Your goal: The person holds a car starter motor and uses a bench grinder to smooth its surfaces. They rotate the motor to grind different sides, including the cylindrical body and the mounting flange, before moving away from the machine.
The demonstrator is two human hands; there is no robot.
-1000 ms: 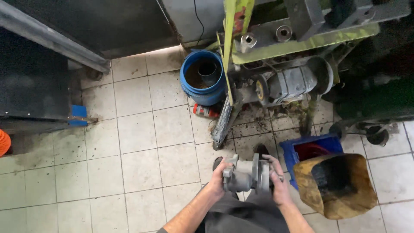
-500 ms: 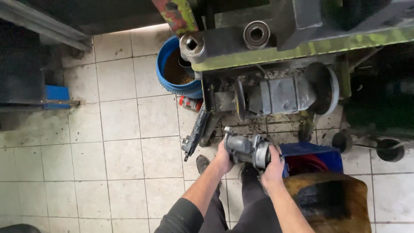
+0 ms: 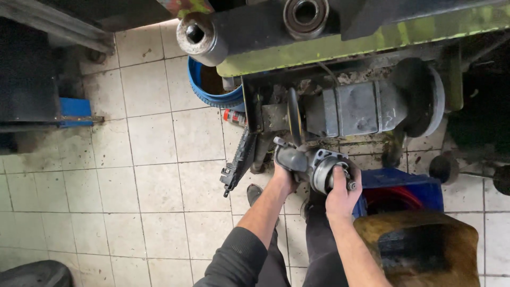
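Note:
I hold a grey metal machine part (image 3: 311, 162), a cast housing with a round flange and a short shaft end, in both hands. My left hand (image 3: 284, 178) grips its dark left end from below. My right hand (image 3: 342, 191) wraps the round flanged right end. The part sits just below a large dirty electric motor (image 3: 366, 106) mounted under a green-painted machine frame (image 3: 372, 37). A thin dark disc (image 3: 294, 114) stands on the motor's left side, right above the part.
A blue bucket (image 3: 204, 87) stands behind the machine on the tiled floor (image 3: 154, 175). A black ribbed strip (image 3: 239, 159) leans by the frame. A blue crate (image 3: 409, 186) and a brown stained container (image 3: 419, 250) sit at my right. Dark cabinets line the left.
I have stepped closer to the machine and raised the part toward the motor. The view has shifted forward, so the motor and frame now fill the top of the picture.

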